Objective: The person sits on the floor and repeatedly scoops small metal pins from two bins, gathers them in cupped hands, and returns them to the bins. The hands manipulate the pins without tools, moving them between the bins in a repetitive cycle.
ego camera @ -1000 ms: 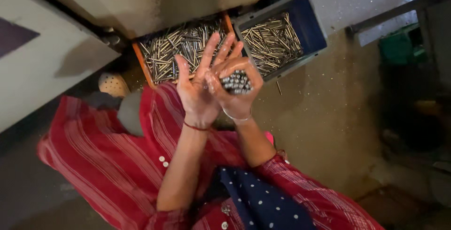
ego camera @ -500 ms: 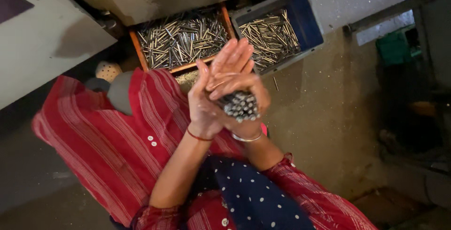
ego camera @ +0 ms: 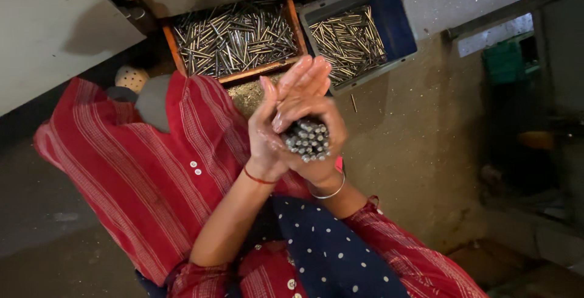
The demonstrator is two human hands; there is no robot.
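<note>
A bundle of thin metal rods [ego camera: 308,138] stands on end between my two palms, its cut ends facing the camera. My left hand [ego camera: 266,132] presses flat against one side of the bundle, a red thread at its wrist. My right hand [ego camera: 316,115] wraps around the other side with fingers curled over the rods, a silver bangle at its wrist. Both hands hover over my lap, which is draped in red striped cloth [ego camera: 152,170].
An orange-rimmed tray [ego camera: 234,33] full of loose metal rods lies ahead, beside a blue tray [ego camera: 395,27] holding more rods. A single rod [ego camera: 353,103] lies on the concrete floor. A grey machine panel [ego camera: 55,36] is at upper left, a green crate [ego camera: 508,60] at right.
My hands have drawn back from above the trays toward my lap, closing more tightly around the rod bundle and turning its ends toward the camera.
</note>
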